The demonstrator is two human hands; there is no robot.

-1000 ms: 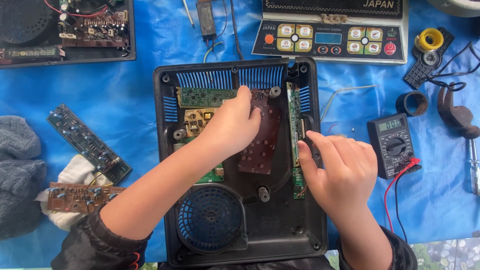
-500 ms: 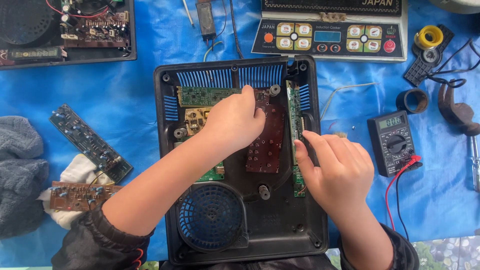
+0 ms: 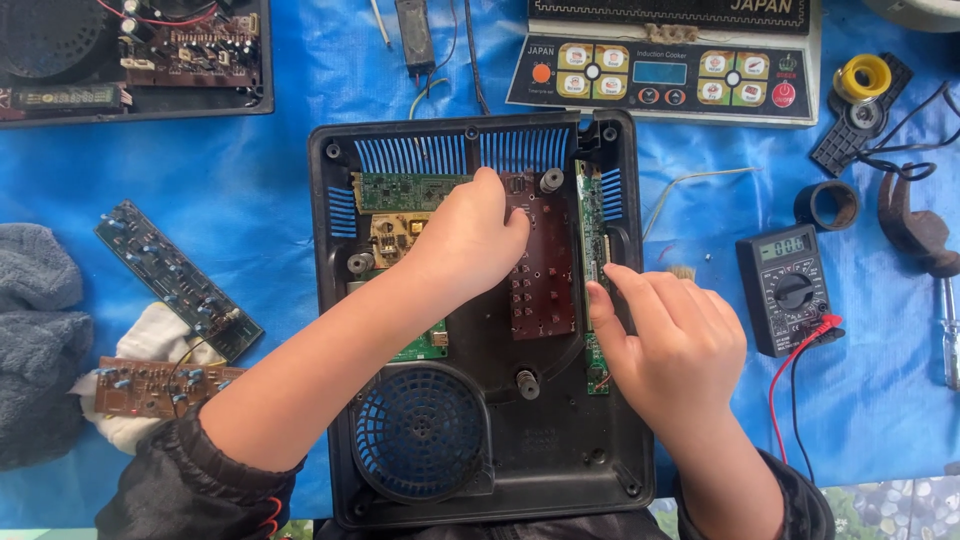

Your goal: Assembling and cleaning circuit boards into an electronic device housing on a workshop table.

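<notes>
An opened black plastic appliance housing lies flat on the blue-covered tabletop, its round fan grille nearest the person. The left hand reaches in from the lower left and rests, fingers curled together, on the upper edge of a dark reddish-brown circuit board that sits in the middle of the housing. The right hand comes in from the lower right; its fingers are pressed together, with the fingertips touching a narrow green circuit board that stands along the housing's right side, just beside the reddish board. Whether either hand pinches a board cannot be told. Another green board lies in the housing's upper left. To the right, on the blue cover, sits a black multimeter with a red lead. To the left lie 2 loose circuit boards, near a grey cloth.
</notes>
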